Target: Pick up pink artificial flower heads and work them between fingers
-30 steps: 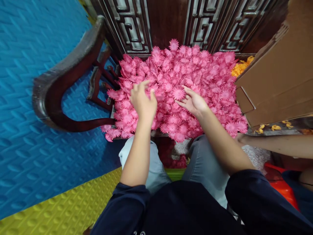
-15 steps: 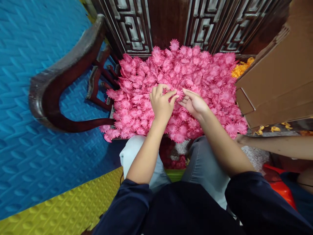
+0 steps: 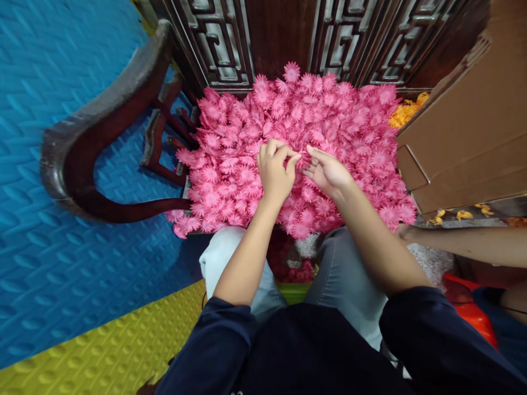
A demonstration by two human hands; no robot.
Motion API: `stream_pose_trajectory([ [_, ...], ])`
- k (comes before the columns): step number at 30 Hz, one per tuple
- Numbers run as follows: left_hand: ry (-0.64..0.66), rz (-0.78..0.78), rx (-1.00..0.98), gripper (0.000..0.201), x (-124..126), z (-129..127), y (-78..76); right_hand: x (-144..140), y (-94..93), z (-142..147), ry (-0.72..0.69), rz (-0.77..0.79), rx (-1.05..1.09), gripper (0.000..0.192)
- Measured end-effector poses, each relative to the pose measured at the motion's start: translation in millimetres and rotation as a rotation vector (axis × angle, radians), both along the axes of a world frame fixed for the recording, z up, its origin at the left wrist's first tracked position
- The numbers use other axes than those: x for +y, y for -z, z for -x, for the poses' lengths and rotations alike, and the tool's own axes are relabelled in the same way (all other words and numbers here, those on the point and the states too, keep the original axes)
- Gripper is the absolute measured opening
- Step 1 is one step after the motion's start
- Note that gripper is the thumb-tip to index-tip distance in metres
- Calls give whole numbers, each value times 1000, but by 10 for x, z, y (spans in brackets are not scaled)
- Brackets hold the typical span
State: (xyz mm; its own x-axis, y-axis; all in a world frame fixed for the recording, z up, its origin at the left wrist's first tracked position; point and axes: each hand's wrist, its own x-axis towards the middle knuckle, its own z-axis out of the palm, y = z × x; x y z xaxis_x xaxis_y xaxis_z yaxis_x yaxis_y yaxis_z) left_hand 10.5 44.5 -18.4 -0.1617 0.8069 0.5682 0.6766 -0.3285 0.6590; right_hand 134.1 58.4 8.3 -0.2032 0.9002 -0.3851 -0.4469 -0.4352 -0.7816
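Observation:
A large heap of pink artificial flowers [image 3: 230, 164] lies in front of my knees. Over its middle, my left hand [image 3: 276, 167] pinches a pink flower [image 3: 303, 158] between thumb and forefinger. My right hand [image 3: 329, 171] is turned partly palm up on the flower's other side, its fingertips at the petals. Both hands meet at this one flower, which is seen nearly edge-on and partly covered by the fingers.
A curved dark wooden armrest [image 3: 69, 159] stands at the left, and carved wooden panels [image 3: 280, 38] rise behind the heap. At the right are a cardboard box [image 3: 465, 126], yellow flowers [image 3: 405, 113] and another person's arm [image 3: 465, 244]. Blue matting [image 3: 37, 263] covers the left floor.
The flower between my hands has tilted from facing up to nearly edge-on. My left hand has shifted slightly right; my right hand has barely moved.

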Motion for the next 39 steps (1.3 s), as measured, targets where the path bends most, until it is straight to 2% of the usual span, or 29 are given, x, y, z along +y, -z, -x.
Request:
stream_pose_trajectory([
  [6,83,-21,-473,39,-21,-35,-2,25,10,35,53,146,35,17],
  [7,47,-31,-543,38,-19,5,-16,31,17,34,85,171,26,16],
  [9,-104,-71,-641,31,6,130,-51,43,38,27,155,190,-3,13],
  [12,-369,-65,-715,8,69,346,-99,56,79,24,181,135,-46,6],
  [14,-413,-5,-723,23,89,427,-116,55,102,34,160,109,-67,7],
  [16,-336,47,-601,37,68,423,-121,49,116,53,131,102,-74,8],
  [19,-54,129,-273,23,-12,299,-113,35,124,84,89,70,-67,7],
  [21,55,184,-109,16,-57,200,-100,26,117,99,59,55,-51,7],
  [26,-52,164,126,13,-63,90,-71,9,73,98,36,64,-6,10],
  [30,-65,122,155,5,-42,99,-66,-3,50,86,27,66,-17,9],
  [33,-46,106,121,9,-33,97,-57,-13,29,86,35,66,-11,8],
  [36,-19,65,9,12,-18,67,-47,-23,-14,89,76,97,8,10],
  [39,52,10,-223,11,-16,11,-52,-27,-50,92,98,135,26,17],
])
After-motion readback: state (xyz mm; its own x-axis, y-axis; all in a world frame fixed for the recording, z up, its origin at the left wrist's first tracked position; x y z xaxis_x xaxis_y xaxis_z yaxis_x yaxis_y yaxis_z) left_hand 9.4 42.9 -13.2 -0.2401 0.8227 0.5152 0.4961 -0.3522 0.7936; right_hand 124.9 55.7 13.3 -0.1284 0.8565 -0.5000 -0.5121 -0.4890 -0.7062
